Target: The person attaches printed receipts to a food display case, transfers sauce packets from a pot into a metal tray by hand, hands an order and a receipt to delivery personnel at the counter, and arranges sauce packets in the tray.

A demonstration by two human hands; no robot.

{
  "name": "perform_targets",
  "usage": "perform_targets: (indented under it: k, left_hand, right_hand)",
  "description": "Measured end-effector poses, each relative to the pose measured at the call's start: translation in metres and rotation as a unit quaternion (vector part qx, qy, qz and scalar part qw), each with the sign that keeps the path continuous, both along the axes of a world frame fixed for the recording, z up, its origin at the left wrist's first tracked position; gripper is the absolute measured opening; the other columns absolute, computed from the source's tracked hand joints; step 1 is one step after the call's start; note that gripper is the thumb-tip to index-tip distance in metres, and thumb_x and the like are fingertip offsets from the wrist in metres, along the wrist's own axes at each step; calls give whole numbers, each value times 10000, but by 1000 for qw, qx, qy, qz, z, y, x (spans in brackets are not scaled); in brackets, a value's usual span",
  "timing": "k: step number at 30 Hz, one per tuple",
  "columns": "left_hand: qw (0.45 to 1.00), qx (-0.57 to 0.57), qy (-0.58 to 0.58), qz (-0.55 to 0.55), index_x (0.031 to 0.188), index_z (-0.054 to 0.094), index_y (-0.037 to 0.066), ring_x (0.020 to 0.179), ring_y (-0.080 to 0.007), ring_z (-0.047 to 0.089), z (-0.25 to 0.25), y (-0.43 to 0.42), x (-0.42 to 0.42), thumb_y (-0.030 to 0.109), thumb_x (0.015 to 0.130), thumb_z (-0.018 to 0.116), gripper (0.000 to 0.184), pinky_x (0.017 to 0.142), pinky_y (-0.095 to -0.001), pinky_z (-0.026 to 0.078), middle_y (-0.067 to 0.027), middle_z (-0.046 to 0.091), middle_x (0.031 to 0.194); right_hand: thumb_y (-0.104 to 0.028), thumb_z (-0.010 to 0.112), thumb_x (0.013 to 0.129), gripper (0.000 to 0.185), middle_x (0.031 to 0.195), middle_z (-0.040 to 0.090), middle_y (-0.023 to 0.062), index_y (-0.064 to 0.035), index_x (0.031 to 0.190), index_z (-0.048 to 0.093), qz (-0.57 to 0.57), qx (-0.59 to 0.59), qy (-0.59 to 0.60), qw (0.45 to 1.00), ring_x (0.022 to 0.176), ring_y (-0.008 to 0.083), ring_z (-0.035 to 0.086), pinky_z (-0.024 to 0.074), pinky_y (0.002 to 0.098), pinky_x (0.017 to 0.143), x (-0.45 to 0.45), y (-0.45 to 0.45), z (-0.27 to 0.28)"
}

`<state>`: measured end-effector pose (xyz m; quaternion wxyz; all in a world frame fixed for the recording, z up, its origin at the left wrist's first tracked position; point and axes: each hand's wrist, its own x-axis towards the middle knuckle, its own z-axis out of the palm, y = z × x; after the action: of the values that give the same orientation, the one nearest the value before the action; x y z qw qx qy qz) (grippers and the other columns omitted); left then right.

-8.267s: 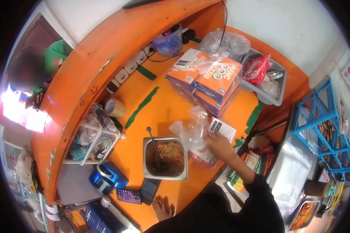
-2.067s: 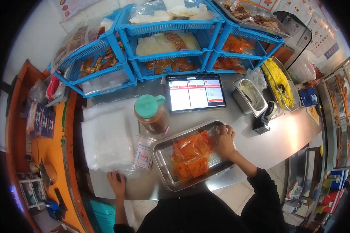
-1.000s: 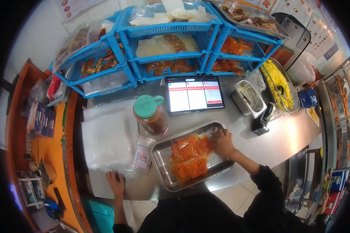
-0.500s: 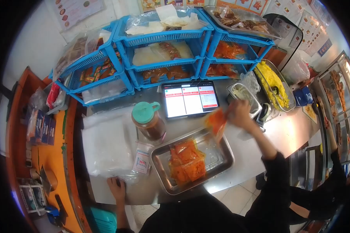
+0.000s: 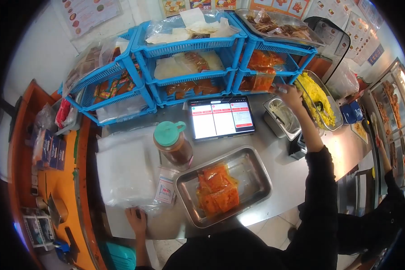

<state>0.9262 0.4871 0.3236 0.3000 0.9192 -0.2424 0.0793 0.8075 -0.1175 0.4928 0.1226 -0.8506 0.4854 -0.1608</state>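
Note:
My right hand (image 5: pixel 289 96) reaches to the lower shelf of the right-hand blue rack. Its fingers are closed on the edge of a clear sachet of orange-red sauce (image 5: pixel 263 82), which hangs in front of the shelf. More such sachets (image 5: pixel 218 189) lie in a heap in the left part of a steel tray (image 5: pixel 252 202) in front of me. My left hand (image 5: pixel 136 221) rests at the table's front edge, fingers stretched out and apart, just below a stack of clear plastic bags (image 5: pixel 126 175). Something small and dark shows between its fingers; I cannot make it out.
A jug of brown liquid with a green lid (image 5: pixel 171 144) stands left of the tray. Behind it is a lit tablet (image 5: pixel 221 117). Blue racks (image 5: pixel 189 45) line the back. A steel container (image 5: pixel 281 117) and a tray of yellow food (image 5: pixel 315 96) stand right. Another person's sleeve (image 5: pixel 389 198) shows.
My right hand has moved up and back with the sauce sachet, from above the steel tray to the right-hand blue rack. My left hand stays where it was.

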Motion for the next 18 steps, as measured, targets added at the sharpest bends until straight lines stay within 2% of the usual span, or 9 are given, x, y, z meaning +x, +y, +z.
perform_targets:
  k: [1, 3, 7, 9, 13, 15, 18]
  left_hand:
    - [1000, 1, -1, -1, 805, 455, -15, 802, -338, 409, -1, 0, 1, 83, 705, 512, 152, 718, -408, 342, -181, 409, 836]
    - [1000, 5, -14, 2, 805, 454, -16, 804, -340, 409, -5, 1, 1, 83, 704, 514, 154, 720, -407, 341, -183, 408, 835]
    - [1000, 12, -2, 1, 808, 455, -16, 815, -348, 407, -4, 2, 1, 82, 699, 518, 159, 728, -408, 340, -188, 408, 841]
    - [1000, 12, -12, 1, 808, 456, -16, 818, -351, 406, -3, 0, 0, 82, 698, 517, 160, 731, -411, 339, -190, 410, 843]
    - [1000, 19, 3, 1, 805, 454, -16, 828, -356, 404, -4, 1, 1, 78, 692, 514, 158, 743, -417, 335, -196, 414, 847]
    - [1000, 21, 14, 5, 801, 452, -13, 822, -353, 401, 0, -3, -1, 80, 690, 514, 158, 739, -419, 331, -194, 412, 835]
    - [999, 13, -31, -7, 801, 450, -10, 808, -348, 396, -9, 2, 0, 85, 688, 518, 163, 727, -423, 327, -189, 407, 817]
  right_hand:
    - [-450, 571, 656, 397, 1156, 442, 131, -270, 1009, 580, -1, 0, -2, 1000, 1111, 403, 297, 195, 474, 933, 1, -5, -8]
    - [-437, 566, 668, 357, 1205, 372, 141, -306, 1000, 578, -50, 13, 1, 999, 1136, 422, 219, 182, 507, 926, 5, -20, -31]
    - [-443, 551, 690, 347, 1219, 349, 147, -324, 1015, 565, -106, 80, -31, 991, 1142, 405, 207, 163, 521, 923, 21, -38, -47]
    - [-478, 549, 690, 360, 1243, 324, 131, -359, 1030, 544, -158, 73, -99, 980, 1159, 394, 175, 138, 523, 927, 28, -55, -60]
    - [-509, 551, 681, 374, 1248, 312, 111, -380, 1032, 531, -167, 104, -130, 972, 1164, 390, 159, 119, 508, 936, 38, -65, -64]
    - [-511, 566, 672, 446, 1272, 270, 143, -343, 1081, 508, -148, 135, -145, 969, 1193, 408, 106, 83, 527, 953, 39, -66, -63]
    - [-524, 576, 658, 382, 1241, 339, 87, -332, 989, 572, -160, 123, -173, 964, 1159, 393, 172, 129, 516, 932, 42, -74, -70]
